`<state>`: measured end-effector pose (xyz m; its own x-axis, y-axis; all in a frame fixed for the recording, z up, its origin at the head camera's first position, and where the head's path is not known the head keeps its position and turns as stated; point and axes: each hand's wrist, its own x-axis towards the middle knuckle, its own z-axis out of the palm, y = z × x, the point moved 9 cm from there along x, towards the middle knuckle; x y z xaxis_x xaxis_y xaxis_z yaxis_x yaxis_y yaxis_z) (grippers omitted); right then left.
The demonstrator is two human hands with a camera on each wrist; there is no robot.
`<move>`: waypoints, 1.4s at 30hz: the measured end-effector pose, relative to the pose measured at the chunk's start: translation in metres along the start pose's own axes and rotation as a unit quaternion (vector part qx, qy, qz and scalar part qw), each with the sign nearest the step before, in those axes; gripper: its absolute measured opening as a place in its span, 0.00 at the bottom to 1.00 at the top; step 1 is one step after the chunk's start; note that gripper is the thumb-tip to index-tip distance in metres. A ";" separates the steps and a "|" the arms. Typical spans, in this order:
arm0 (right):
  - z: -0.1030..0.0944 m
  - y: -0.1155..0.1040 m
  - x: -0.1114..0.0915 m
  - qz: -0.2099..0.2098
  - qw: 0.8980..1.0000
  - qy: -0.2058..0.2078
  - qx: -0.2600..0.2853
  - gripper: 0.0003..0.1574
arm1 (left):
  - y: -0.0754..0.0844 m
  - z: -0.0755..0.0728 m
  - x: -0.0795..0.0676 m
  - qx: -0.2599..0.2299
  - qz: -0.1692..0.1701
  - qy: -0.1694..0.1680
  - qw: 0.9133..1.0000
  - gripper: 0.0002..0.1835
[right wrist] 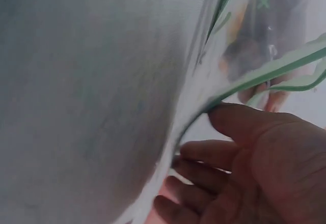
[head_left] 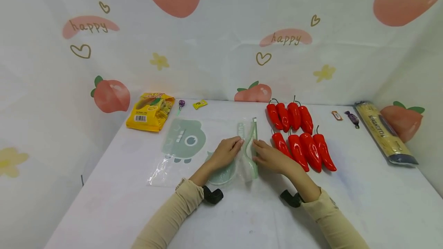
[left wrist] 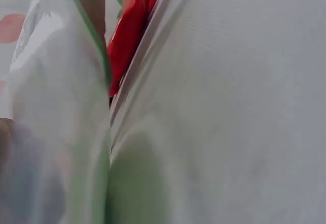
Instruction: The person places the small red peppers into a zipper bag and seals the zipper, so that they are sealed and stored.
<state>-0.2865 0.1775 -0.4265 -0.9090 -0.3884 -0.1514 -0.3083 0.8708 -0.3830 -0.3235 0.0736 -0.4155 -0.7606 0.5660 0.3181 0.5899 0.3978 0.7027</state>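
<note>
A clear zip bag [head_left: 183, 141] printed with a pale green one-eyed monster lies on the white table, its green-edged mouth raised and parted at the right end. My left hand [head_left: 226, 151] grips the film on the left side of the mouth. On the other side, my right hand [head_left: 271, 156] pinches the green edge; in the right wrist view its thumb [right wrist: 244, 119] lies on one face with the fingers behind. Film fills most of the left wrist view, where the bag's green zip strip [left wrist: 99, 56] runs down past the red peppers.
Two rows of red peppers [head_left: 299, 133] lie just right of my right hand. Farther right are small wrapped candies [head_left: 352, 119] and a spaghetti pack [head_left: 385, 133]. At the back left stand a yellow snack bag [head_left: 150, 112], a purple lollipop [head_left: 181, 104] and a yellow candy [head_left: 200, 104].
</note>
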 end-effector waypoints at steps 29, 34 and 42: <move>0.007 0.005 -0.001 0.018 1.000 -0.023 -0.001 0.40 | -0.001 0.010 0.001 0.005 -0.022 -0.054 0.998 0.10; 0.008 0.005 0.000 0.015 1.000 -0.025 -0.005 0.39 | -0.002 0.008 0.004 0.026 -0.042 -0.026 0.998 0.18; 0.008 0.006 0.000 0.012 1.000 -0.022 -0.003 0.41 | -0.005 0.005 0.003 0.056 -0.063 -0.021 0.996 0.10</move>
<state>-0.2865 0.1803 -0.4358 -0.9029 -0.3797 -0.2016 -0.2875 0.8819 -0.3736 -0.3275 0.0772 -0.4207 -0.8194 0.5358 0.2037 0.5195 0.5440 0.6590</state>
